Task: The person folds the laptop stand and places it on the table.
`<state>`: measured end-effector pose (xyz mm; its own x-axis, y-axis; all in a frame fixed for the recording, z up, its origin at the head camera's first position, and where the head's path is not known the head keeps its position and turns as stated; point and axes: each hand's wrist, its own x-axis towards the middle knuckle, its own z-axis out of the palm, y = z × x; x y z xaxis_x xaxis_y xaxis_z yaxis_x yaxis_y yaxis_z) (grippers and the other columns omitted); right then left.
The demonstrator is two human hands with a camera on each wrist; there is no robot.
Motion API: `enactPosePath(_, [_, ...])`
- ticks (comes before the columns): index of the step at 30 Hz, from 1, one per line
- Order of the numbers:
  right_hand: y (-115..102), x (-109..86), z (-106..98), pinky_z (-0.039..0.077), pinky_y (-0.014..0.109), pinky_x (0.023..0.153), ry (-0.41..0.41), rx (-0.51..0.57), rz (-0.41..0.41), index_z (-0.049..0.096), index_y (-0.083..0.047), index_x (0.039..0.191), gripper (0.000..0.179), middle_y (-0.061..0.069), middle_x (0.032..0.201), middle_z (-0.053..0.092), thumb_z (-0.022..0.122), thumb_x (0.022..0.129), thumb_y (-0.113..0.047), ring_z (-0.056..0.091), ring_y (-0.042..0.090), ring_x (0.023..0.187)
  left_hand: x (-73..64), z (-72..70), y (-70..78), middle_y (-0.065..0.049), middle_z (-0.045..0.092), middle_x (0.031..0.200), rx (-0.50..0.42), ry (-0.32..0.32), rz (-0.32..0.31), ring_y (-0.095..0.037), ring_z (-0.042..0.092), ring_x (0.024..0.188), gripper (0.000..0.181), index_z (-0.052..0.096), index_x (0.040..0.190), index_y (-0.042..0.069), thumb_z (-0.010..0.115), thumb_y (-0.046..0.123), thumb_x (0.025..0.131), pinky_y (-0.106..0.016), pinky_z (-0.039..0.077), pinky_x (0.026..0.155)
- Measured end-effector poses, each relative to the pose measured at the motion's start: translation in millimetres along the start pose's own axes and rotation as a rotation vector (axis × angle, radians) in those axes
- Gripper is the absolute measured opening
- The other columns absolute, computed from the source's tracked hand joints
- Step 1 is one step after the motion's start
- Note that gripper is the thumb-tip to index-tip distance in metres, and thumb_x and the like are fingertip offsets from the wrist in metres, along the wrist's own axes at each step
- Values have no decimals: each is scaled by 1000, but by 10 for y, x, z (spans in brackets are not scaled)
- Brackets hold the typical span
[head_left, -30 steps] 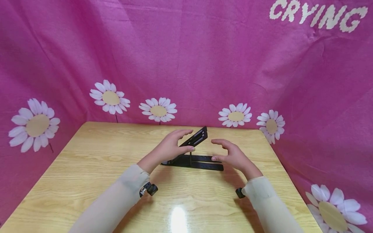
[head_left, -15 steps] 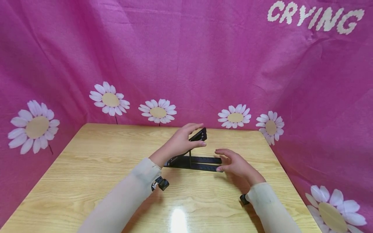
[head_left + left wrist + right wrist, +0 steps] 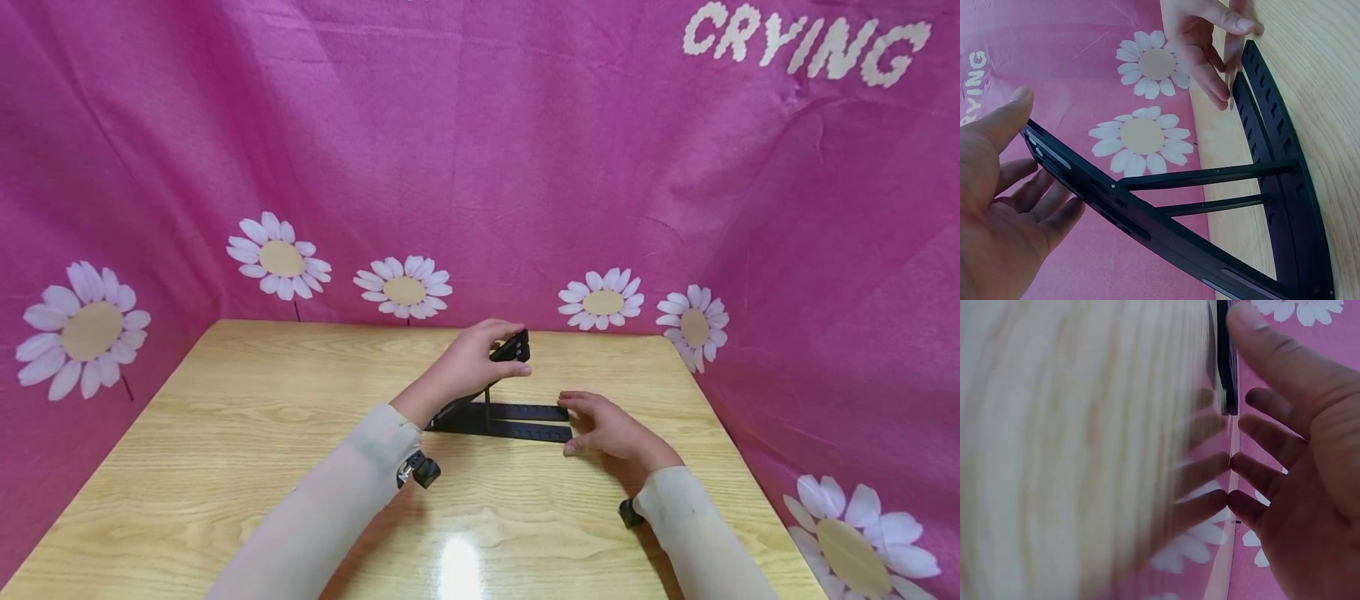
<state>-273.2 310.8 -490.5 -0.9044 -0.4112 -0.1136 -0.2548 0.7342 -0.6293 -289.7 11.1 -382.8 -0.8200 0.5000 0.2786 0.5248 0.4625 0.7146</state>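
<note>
Blk stand (image 3: 517, 429) on tbl (image 3: 225, 450), base flat, top angled up.

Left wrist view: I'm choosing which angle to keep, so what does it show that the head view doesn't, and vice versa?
Only the left wrist view shows the palm of the left hand and two separate struts; the head view shows one.

Only the head view shows both sleeves, the wrist-worn cameras and the whole word CRYING.

Both show the black stand with its raised panel, the left hand at that panel's upper end, the right hand by the base's free ends, the wooden table, and pink cloth with daisies.
</note>
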Motion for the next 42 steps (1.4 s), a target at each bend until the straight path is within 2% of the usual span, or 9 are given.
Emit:
enactPosePath(6, [19,43,-23,22,62,123,-2,-74,-5,56,-9,147,71,12,161,40,85,84,-26,28,40,151,18,-4,17,-5,58,144,3,1,-10,-24,58,131,68,55,148,14,81,34,90,-42,51,107])
enactPosePath(13, [12,66,-41,24,63,122,9,-76,-8,59,-6,144,67,14,158,43,85,85,-25,30,41,149,18,0,44,-6,59,143,3,2,-37,-26,61,126,66,56,148,15,81,35,90,-41,54,103])
enactPosePath(19, [31,108,-52,32,59,119,32,-104,-15,68,-8,132,53,12,144,54,85,84,-22,42,37,138,23,-7,71,-6,60,141,10,-2,-39,-27,62,125,66,56,147,14,81,35,89,-40,52,105])
enactPosePath(22, [29,117,-54,35,58,117,33,-107,-17,70,-9,129,51,10,138,57,86,83,-22,46,36,134,27,-20,70,-6,60,141,18,-13,-23,-26,61,127,66,56,147,12,80,34,90,-40,51,107])
enactPosePath(27, [5,96,-35,35,59,118,27,-94,-15,71,-8,128,51,10,142,57,86,83,-23,45,37,137,22,-52,48,-8,58,143,13,-40,16,-24,57,130,63,55,148,9,77,31,93,-41,47,112])
enactPosePath(34, [-84,0,32,40,56,114,43,-160,-75,73,-6,122,50,9,137,59,90,79,-25,49,34,132,-8,-107,3,-7,55,147,5,-96,73,-23,54,133,60,53,149,11,74,29,96,-40,43,115])
enactPosePath(42, [-68,-38,20,42,55,112,16,-219,-130,73,-11,121,52,8,134,59,91,77,-32,49,32,129,-79,-106,-19,-6,55,148,-19,-117,92,-22,56,131,60,55,149,13,76,26,95,-40,47,111])
